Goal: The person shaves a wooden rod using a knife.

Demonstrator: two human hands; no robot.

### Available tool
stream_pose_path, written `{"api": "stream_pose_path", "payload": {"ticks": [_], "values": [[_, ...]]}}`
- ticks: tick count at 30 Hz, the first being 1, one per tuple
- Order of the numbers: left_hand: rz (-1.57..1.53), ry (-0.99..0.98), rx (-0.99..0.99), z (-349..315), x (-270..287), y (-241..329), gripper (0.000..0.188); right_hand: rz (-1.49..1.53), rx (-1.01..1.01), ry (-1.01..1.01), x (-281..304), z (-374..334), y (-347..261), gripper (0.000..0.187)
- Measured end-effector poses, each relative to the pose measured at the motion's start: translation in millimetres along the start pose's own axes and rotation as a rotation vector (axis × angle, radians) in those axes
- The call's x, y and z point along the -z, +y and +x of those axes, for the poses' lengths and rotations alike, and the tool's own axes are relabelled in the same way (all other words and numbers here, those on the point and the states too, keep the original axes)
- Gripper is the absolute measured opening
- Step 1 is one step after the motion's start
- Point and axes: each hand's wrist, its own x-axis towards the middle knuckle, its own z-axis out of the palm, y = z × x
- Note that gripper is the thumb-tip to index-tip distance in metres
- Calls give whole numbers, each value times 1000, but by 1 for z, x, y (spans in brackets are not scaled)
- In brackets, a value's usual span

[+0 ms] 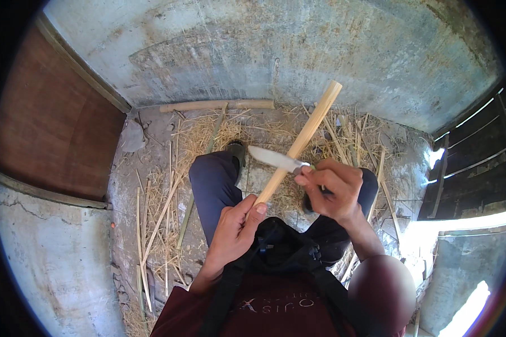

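A pale split length of bamboo [311, 128] slants up and away from my lap. My left hand [236, 231] is closed round its near end, thumb along the top. In my right hand [334, 188] is a knife [272, 159], gripped by the handle, which my fingers mostly hide. Its broad blade points left and lies across the bamboo around the middle of its length. Whether the edge bites into the bamboo I cannot tell.
Thin shavings [208, 132] and long split strips [166, 210] litter the floor round my legs. A round bamboo pole [219, 105] lies along the foot of the concrete wall [208, 56]. A brown wooden panel [56, 112] stands at left, dark slats [469, 157] at right.
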Motion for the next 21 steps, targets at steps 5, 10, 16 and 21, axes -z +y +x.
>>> {"api": "stream_pose_path", "payload": {"ticks": [5,10,16,21], "values": [[-41,0,-24,-2,-5,7,28,9,93,-76,-3,-8,-10,24],[-40,-1,-30,-1,-2,13,27,-69,157,-9,-2,-1,-17,26],[-89,-2,-15,-3,-5,13,27,-79,212,-40,-5,-7,-24,28],[-63,-12,-14,-4,-2,11,28,-69,141,5,-3,-3,-14,25]]}}
